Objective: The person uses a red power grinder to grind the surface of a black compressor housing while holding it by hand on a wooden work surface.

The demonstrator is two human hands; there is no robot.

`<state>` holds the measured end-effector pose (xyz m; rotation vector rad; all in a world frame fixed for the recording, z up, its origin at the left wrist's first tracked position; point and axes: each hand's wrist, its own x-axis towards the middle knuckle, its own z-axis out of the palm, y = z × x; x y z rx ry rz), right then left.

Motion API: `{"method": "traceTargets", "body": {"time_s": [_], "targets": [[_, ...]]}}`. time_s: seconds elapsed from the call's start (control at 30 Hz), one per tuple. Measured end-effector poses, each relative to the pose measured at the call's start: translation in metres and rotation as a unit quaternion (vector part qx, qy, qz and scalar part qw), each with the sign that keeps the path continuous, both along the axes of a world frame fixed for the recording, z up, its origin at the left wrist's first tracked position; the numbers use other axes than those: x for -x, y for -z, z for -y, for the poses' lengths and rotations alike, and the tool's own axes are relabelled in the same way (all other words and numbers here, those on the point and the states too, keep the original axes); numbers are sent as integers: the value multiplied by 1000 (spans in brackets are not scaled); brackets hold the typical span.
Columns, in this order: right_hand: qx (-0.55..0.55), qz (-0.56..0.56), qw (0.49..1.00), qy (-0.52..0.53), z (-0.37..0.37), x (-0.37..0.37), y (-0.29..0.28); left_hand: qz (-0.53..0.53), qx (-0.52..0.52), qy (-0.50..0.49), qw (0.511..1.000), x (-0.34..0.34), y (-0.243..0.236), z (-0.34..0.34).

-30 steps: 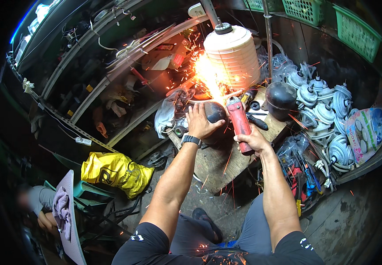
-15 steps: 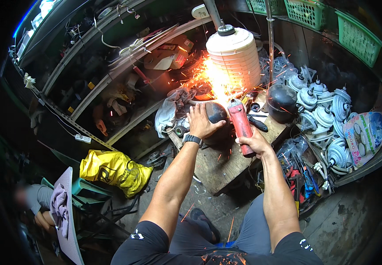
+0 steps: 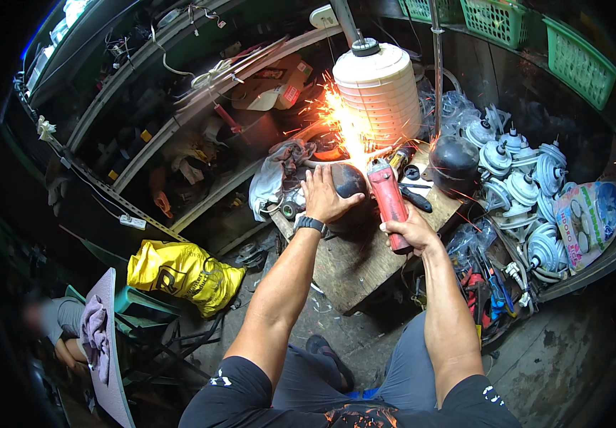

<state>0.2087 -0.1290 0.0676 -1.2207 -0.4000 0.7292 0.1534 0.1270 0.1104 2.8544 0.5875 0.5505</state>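
My right hand (image 3: pixel 409 230) is wrapped around the body of a red angle grinder (image 3: pixel 391 203). The grinder's head meets the far right side of a dark, rounded metal shell (image 3: pixel 348 183), and bright sparks (image 3: pixel 348 125) stream away toward the back left. My left hand (image 3: pixel 328 196), with a watch at the wrist, grips the shell's left side, thumb and fingers spread over its curve. Both stand on a worn wooden block table (image 3: pixel 354 282). The grinder's disc is hidden behind its head and the glare. A black-handled tool (image 3: pixel 416 200) lies just right of the grinder.
A second black rounded shell (image 3: pixel 454 165) sits right of the grinder. Behind is a white ribbed drum (image 3: pixel 378 93); grey rags (image 3: pixel 274 178) lie left. Grey-white round parts (image 3: pixel 522 187) and pliers (image 3: pixel 478 296) fill the right. A yellow sack (image 3: pixel 183 277) and a seated person (image 3: pixel 65 324) are at left.
The spark stream is narrower and less bright, so a yellow-and-black tool behind the grinder now shows. Both hands, the grinder and the shell stay almost where they were.
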Motion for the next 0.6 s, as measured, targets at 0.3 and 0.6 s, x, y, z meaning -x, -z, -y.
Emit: {"method": "traceTargets", "body": {"time_s": [0.3,0.6], "targets": [[13,-10,1000,-19,-6,-9,3,-5,5,1,1000,-1,1,0],[11,1,1000,-7,1,-6,9,-6,1,-5,1000,0,1,0]]}}
